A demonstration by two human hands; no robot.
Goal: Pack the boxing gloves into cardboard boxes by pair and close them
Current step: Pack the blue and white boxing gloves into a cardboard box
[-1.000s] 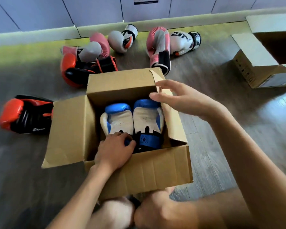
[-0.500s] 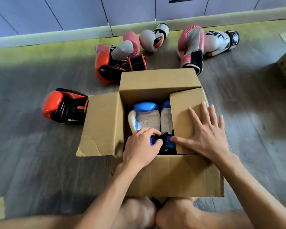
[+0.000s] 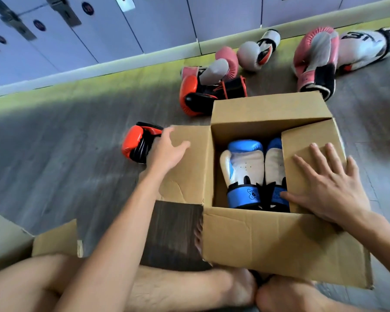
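- Pressing flat on the right flap (image 3: 311, 143) with the right hand (image 3: 331, 188): fingers straight and spread, thumb reaching out over a blue cuff, gripping nothing.
- Resting the left hand (image 3: 167, 149) at the outer edge of the left flap (image 3: 189, 174): fingers loosely straight, thumb splayed on the cardboard, nothing pinched.
- Sitting on the floor (image 3: 65, 154) against the person's bare feet, the box (image 3: 279, 244), its top mostly uncovered: right flap tilting in over the opening, left flap lying out sideways, far flap (image 3: 268, 106) leaning back.
- Lying side by side inside the box, white palms up and cuffs toward the person: one blue glove (image 3: 245, 167) in full view, the other blue glove (image 3: 274, 163) partly hidden under the right flap.
- Lying loose on the floor: an orange glove (image 3: 135, 143) just beyond the left hand, a second orange glove (image 3: 194, 97) near the box's far corner, then pink gloves (image 3: 313, 59) and white gloves (image 3: 257, 52) by the lockers (image 3: 144, 23).
- Standing at the near left, a second box (image 3: 54, 239), contents hidden.
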